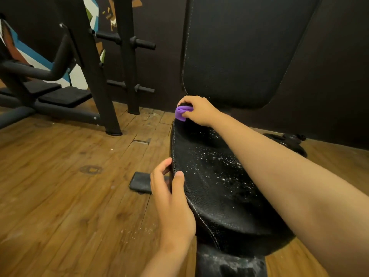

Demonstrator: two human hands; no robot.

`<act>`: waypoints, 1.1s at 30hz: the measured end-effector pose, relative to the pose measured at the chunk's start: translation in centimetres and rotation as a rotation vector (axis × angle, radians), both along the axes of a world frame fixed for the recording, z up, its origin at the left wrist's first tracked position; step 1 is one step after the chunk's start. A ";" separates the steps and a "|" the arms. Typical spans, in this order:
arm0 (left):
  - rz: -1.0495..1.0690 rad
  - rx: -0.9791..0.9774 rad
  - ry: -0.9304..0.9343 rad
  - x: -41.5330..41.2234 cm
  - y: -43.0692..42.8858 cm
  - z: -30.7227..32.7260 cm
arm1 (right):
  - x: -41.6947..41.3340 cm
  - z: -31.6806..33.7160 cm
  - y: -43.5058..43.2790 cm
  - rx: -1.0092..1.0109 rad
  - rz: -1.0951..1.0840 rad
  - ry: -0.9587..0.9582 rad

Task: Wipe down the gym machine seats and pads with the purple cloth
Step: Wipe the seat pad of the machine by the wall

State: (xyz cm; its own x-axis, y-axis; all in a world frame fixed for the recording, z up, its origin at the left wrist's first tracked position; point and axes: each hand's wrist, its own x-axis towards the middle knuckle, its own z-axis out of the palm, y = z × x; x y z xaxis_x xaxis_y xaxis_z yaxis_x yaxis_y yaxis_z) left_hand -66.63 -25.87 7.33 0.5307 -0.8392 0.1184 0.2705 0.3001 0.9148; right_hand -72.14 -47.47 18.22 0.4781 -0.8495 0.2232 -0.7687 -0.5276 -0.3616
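We judge the speckled seat (219, 186) barely wiped
Our right hand (199, 112) clutches the purple cloth (181, 113) at its far corner; left hand (171, 198) clasps the edge.

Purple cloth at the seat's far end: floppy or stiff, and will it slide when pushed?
Probably floppy: the purple cloth sits bunched in the right hand. Likely light, since that one hand alone holds it. It may drag on the seat, whose surface looks pebbled and speckled white.
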 end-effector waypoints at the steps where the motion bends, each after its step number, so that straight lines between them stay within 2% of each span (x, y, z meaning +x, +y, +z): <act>1: -0.001 -0.006 0.008 0.0 0.1 0.0 | -0.2 0.2 0.8 0.029 0.057 -0.017; 6: -0.002 -0.008 0.031 0.0 0.2 0.3 | -1.7 0.6 6.0 0.065 0.359 0.051; 8: -0.001 -0.015 0.034 -0.1 0.3 0.5 | -2.5 0.8 5.5 0.022 0.314 0.073; 13: -0.004 -0.002 0.024 -0.1 0.4 0.6 | -4.5 -0.1 0.0 -0.123 -0.093 0.067; 15: -0.005 -0.003 0.026 0.0 0.3 0.6 | -4.0 -0.7 -0.8 -0.150 -0.183 0.094; 20: -0.008 -0.018 0.022 -0.1 0.3 0.4 | -3.8 -0.6 0.7 -0.127 -0.065 0.066; 28: -0.016 -0.011 0.045 0.0 0.3 0.3 | -6.6 0.7 6.2 0.073 0.230 0.003; 30: -0.013 -0.010 0.066 0.0 0.3 0.4 | -6.9 0.7 6.1 0.051 0.231 0.032; 33: -0.009 -0.014 0.076 0.0 0.3 0.4 | -8.1 0.4 3.2 -0.133 0.097 0.106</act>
State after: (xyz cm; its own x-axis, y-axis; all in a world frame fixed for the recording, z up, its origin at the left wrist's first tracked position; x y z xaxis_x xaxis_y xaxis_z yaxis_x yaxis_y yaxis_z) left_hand -66.64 -25.52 7.76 0.5315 -0.8423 0.0897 0.3418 0.3101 0.8871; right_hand -80.26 -44.24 18.63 0.5833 -0.7647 0.2739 -0.7419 -0.6388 -0.2036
